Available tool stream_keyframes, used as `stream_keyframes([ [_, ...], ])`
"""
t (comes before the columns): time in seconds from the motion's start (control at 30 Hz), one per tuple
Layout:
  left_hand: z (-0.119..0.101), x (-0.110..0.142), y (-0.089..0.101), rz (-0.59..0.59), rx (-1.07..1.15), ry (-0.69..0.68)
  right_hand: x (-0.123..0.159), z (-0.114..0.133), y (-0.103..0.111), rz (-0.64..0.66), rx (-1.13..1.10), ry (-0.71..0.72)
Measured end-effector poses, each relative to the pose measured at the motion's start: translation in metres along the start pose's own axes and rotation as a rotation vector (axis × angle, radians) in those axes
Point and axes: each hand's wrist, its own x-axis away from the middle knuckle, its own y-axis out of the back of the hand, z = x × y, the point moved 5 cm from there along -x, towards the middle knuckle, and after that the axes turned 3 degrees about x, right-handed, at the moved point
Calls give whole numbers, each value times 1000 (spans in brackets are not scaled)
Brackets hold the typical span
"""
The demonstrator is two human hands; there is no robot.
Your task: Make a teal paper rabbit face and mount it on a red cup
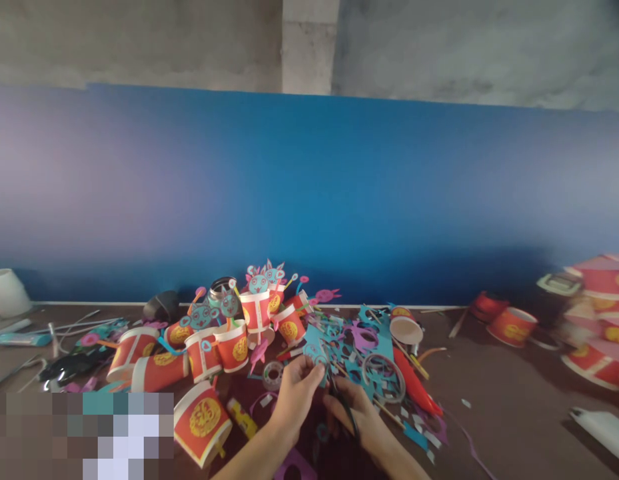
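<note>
Between the thumb and fingers of my left hand (298, 387) is a piece of light blue paper (315, 343) with a drawn figure on it. My right hand (356, 410) grips black-handled scissors (345, 403); their blades point up beside the paper's right edge. Whether the blades touch the paper I cannot tell. Blue and purple paper scraps (362, 337) lie just beyond both hands. A roll of clear tape (384, 378) rests right of the scissors, and a smaller tape roll (273, 375) sits left of my left hand.
Several red and white paper cups (204, 417) with paper figures stand or lie at the left. More cups are stacked at the far right (602, 360). A red pointed object (414, 383) lies right of the scraps. A blue panel (309, 200) rises behind the table.
</note>
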Motion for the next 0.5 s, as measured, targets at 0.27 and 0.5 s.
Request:
stream_keyframes([
  [0.27,5,0,0,21,4,9,1,6,-2,-1,-35,12],
  [0.5,4,0,-1,27,15,37,1,6,-1,-4,-18,34],
])
